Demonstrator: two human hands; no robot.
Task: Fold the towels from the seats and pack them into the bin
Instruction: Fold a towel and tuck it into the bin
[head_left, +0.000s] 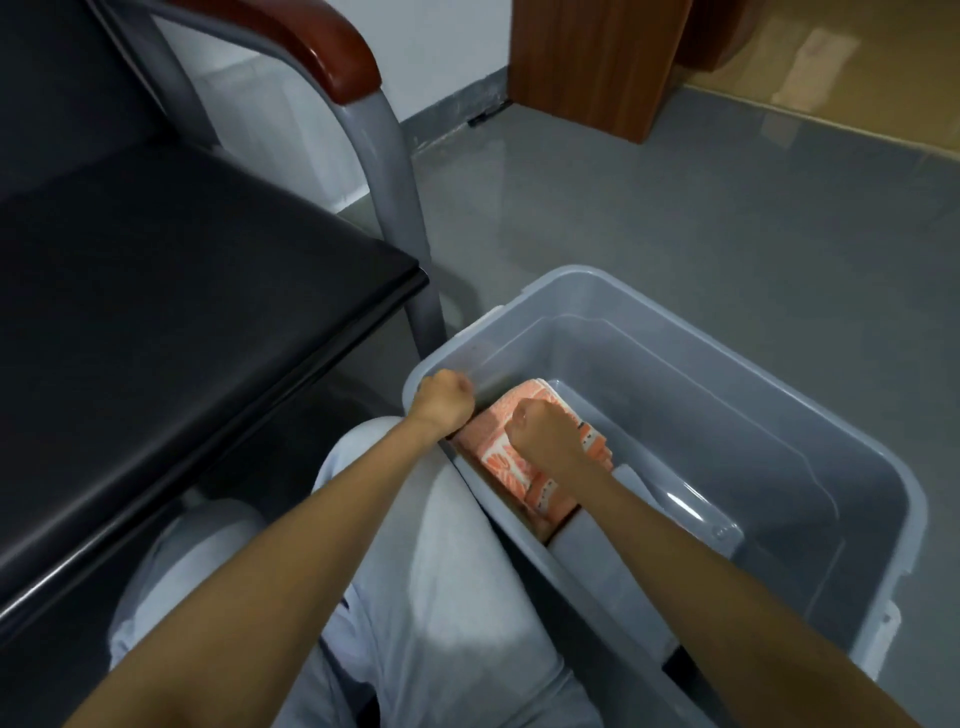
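A folded orange-and-white patterned towel (501, 460) lies inside the translucent grey plastic bin (589, 274), against its near-left wall. My left hand (444, 397) is curled at the towel's far-left end, right by the bin's corner rim. My right hand (545, 431) sits on top of the towel with its fingers curled down over the far side. My fingertips are hidden behind the hands. The black padded seat (182, 291) is to the left of the bin.
The chair's grey metal leg (400, 208) and red-brown armrest (311, 41) stand just left of the bin. A clear plastic part (691, 506) lies on the bin's floor. My knees in light trousers (441, 545) press against the bin. A wooden cabinet (597, 57) stands behind, on grey floor.
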